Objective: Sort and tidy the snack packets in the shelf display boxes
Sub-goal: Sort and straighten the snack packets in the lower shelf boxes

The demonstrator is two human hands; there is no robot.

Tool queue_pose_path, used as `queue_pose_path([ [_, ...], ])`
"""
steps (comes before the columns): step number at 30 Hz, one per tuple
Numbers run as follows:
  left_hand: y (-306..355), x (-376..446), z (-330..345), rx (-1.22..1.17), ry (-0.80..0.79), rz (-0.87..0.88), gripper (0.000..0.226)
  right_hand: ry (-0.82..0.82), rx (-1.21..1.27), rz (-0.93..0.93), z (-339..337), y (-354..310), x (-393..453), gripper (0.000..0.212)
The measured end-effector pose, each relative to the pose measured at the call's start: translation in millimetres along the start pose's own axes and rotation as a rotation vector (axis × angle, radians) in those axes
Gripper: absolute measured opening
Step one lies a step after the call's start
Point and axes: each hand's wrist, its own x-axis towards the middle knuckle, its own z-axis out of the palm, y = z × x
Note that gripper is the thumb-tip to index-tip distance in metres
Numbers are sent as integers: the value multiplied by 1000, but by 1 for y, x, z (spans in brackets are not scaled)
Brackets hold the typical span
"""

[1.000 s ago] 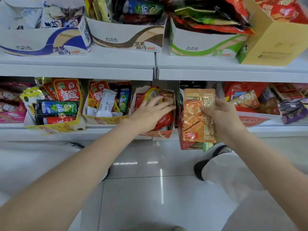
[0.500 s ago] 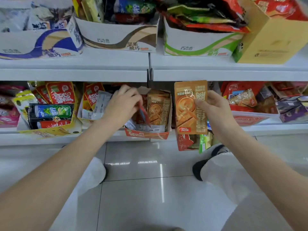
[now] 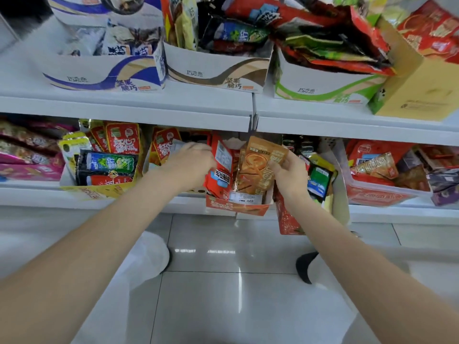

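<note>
An orange snack packet (image 3: 258,167) stands in the small red-orange display box (image 3: 238,208) at the front edge of the lower shelf, and my right hand (image 3: 289,173) pinches its right edge. My left hand (image 3: 191,161) grips the red packets (image 3: 222,167) at the left side of the same box and holds them leaning left. The fingertips of my left hand are hidden behind the packets.
A yellow box (image 3: 99,191) with red and black packets stands at the left, a box with green and yellow packets (image 3: 319,180) at the right, then a red tray (image 3: 380,194). The upper shelf (image 3: 129,110) carries white display boxes and a tan carton (image 3: 419,95).
My right hand has carried the orange packet left and down into the red-orange box. My left hand moved right and took hold of the red packets there. The camera has come closer.
</note>
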Motion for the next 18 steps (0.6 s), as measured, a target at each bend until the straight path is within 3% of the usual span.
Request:
queue_pose_path([
  [2,24,12,0,0,33,57,31,25,-74,7,2,3,6,20],
  [6,69,36,14,-40,-259,-5,27,-19,-245,-55,-7,8,18,20],
  [9,75,45,34,-24,-369,-81,38,-41,-419,-183,-13,13,20,18],
  [13,72,45,51,-32,-401,-149,47,13,-552,-308,-14,22,20,19],
  [18,73,54,52,-68,-389,-181,45,20,-557,-333,-12,26,24,21],
])
